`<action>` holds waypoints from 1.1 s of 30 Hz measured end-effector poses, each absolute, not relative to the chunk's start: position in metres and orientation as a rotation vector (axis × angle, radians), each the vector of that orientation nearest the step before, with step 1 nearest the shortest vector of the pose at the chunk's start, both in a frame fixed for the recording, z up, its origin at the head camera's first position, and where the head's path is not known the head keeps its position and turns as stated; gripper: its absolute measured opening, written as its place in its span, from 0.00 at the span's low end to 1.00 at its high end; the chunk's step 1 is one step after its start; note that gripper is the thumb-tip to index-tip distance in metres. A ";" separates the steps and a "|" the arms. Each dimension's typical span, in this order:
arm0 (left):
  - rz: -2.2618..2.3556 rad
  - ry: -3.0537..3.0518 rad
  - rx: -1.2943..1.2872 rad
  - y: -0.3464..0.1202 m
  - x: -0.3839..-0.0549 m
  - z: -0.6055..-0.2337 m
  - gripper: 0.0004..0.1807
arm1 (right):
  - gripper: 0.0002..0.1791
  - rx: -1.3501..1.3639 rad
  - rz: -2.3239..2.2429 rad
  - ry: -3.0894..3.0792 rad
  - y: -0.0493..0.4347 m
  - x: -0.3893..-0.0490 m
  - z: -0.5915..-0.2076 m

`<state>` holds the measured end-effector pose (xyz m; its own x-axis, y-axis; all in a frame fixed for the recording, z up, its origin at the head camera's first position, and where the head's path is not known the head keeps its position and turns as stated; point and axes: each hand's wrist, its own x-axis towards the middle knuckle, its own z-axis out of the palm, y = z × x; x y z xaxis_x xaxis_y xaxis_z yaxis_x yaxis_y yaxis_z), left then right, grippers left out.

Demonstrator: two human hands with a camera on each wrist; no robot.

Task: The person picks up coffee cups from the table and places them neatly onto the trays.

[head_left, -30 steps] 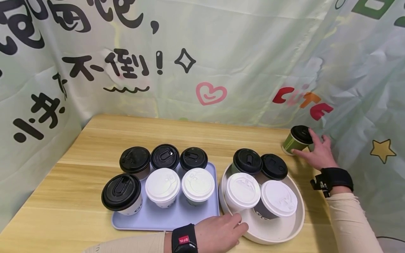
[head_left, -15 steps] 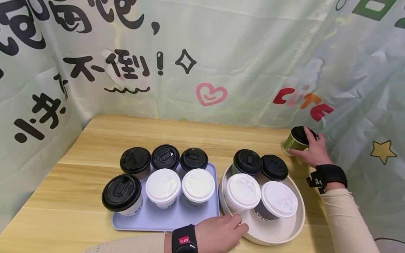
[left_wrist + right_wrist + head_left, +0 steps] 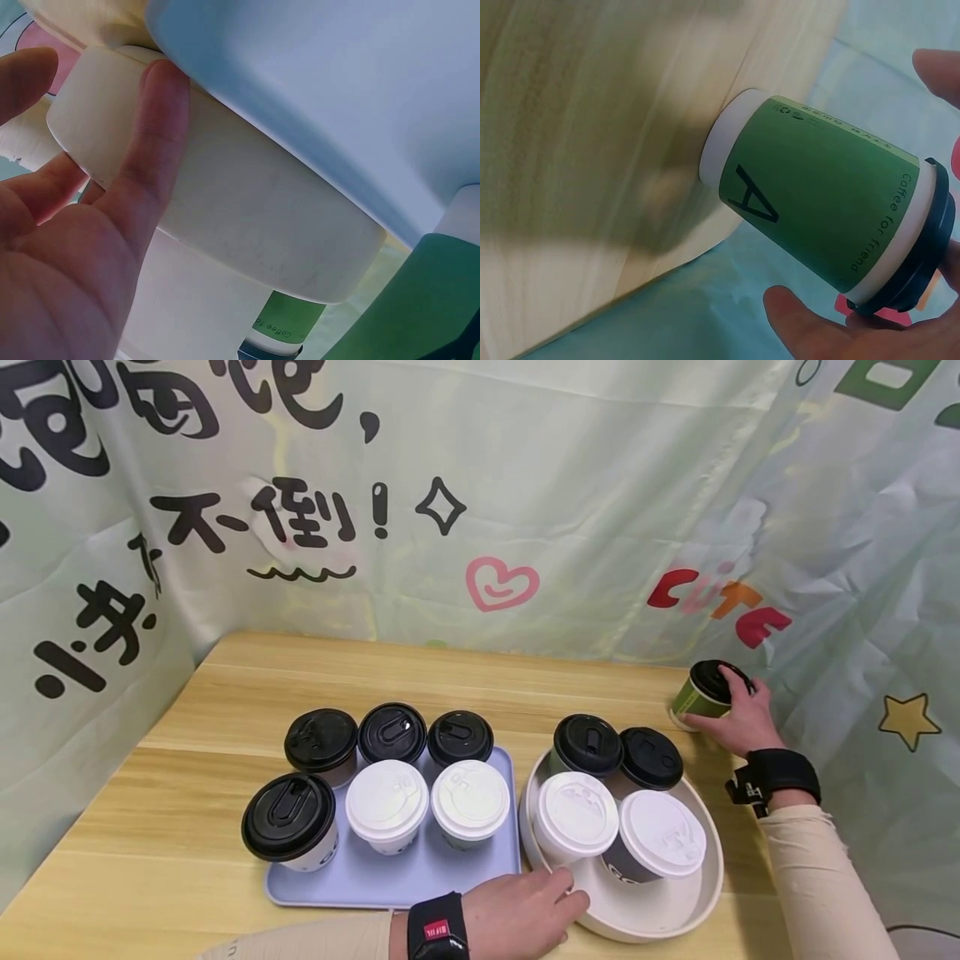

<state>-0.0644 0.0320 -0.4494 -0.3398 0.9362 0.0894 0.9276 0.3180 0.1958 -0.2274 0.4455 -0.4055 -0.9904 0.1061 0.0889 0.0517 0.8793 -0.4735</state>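
My right hand (image 3: 738, 718) is at a green paper coffee cup (image 3: 817, 195) with a black lid, upright at the table's far right corner. Its fingers bend around the lid, and the thumb lies along the cup's near side. In the right wrist view the thumb tip appears a little off the sleeve. My left hand (image 3: 521, 910) rests at the near left of a round cream tray (image 3: 645, 918). One fairly straight finger (image 3: 154, 142) touches the tray's outer wall in the left wrist view. Inside that tray stand several cups, two with white lids (image 3: 576, 814) and two with black lids (image 3: 651, 758).
Left of the round tray lies a blue rectangular tray (image 3: 375, 889), close against it. Several lidded cups stand on it, including a black-lidded cup (image 3: 288, 818) at its left edge and a white-lidded cup (image 3: 470, 797). A printed curtain (image 3: 570, 510) hangs behind the wooden table (image 3: 187, 802).
My right hand has moved slightly left and further over the green cup's lid, then stayed there. The left hand and the trays have not visibly moved.
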 end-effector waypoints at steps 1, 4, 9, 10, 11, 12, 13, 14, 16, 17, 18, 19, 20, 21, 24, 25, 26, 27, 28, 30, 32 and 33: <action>0.332 2.515 1.780 0.032 -0.064 -0.449 0.16 | 0.61 -0.124 0.738 -2.931 0.445 -0.227 -0.406; 0.335 2.512 1.775 0.032 -0.064 -0.450 0.16 | 0.60 -0.127 0.745 -2.917 0.444 -0.229 -0.407; 0.330 2.507 1.760 0.033 -0.065 -0.450 0.16 | 0.56 -0.151 0.772 -2.879 0.441 -0.230 -0.408; 0.329 2.505 1.756 0.033 -0.065 -0.450 0.17 | 0.55 -0.153 0.777 -2.871 0.440 -0.230 -0.407; 0.329 2.502 1.752 0.033 -0.065 -0.449 0.17 | 0.53 -0.153 0.778 -2.864 0.439 -0.230 -0.407; 0.330 2.499 1.744 0.033 -0.065 -0.450 0.17 | 0.52 -0.152 0.778 -2.855 0.439 -0.230 -0.407; 0.331 2.496 1.738 0.034 -0.065 -0.450 0.17 | 0.50 -0.147 0.780 -2.847 0.438 -0.230 -0.407; 0.331 2.494 1.735 0.034 -0.065 -0.450 0.17 | 0.49 -0.141 0.780 -2.838 0.437 -0.230 -0.407; 0.332 2.490 1.732 0.034 -0.065 -0.450 0.17 | 0.47 -0.136 0.782 -2.819 0.437 -0.230 -0.409; 0.334 2.488 1.727 0.034 -0.065 -0.450 0.17 | 0.46 -0.132 0.792 -2.805 0.437 -0.230 -0.409; 0.337 2.485 1.722 0.034 -0.066 -0.450 0.17 | 0.45 -0.130 0.800 -2.792 0.437 -0.229 -0.410; 0.338 2.484 1.719 0.034 -0.066 -0.450 0.17 | 0.44 -0.130 0.808 -2.780 0.437 -0.228 -0.411; 0.338 2.485 1.718 0.034 -0.066 -0.451 0.17 | 0.43 -0.134 0.815 -2.766 0.437 -0.227 -0.412; 0.339 2.485 1.715 0.034 -0.066 -0.451 0.17 | 0.42 -0.139 0.822 -2.755 0.437 -0.225 -0.412; 0.332 2.488 1.711 0.034 -0.066 -0.451 0.17 | 0.39 -0.149 0.843 -2.714 0.436 -0.218 -0.415; 0.329 2.487 1.711 0.034 -0.066 -0.451 0.17 | 0.39 -0.153 0.850 -2.698 0.435 -0.215 -0.416; 0.328 2.485 1.711 0.034 -0.066 -0.451 0.17 | 0.38 -0.154 0.858 -2.682 0.434 -0.212 -0.418; 0.328 2.482 1.710 0.034 -0.066 -0.451 0.17 | 0.37 -0.153 0.865 -2.668 0.433 -0.209 -0.419; 0.326 2.480 1.710 0.034 -0.066 -0.451 0.17 | 0.37 -0.149 0.870 -2.654 0.432 -0.206 -0.421; 0.329 2.477 1.709 0.034 -0.066 -0.451 0.18 | 0.36 -0.132 0.875 -2.632 0.431 -0.201 -0.423; 0.330 2.478 1.709 0.034 -0.066 -0.451 0.18 | 0.36 -0.110 0.869 -2.621 0.429 -0.196 -0.424; 0.330 2.479 1.709 0.034 -0.066 -0.451 0.18 | 0.35 -0.096 0.864 -2.618 0.428 -0.194 -0.425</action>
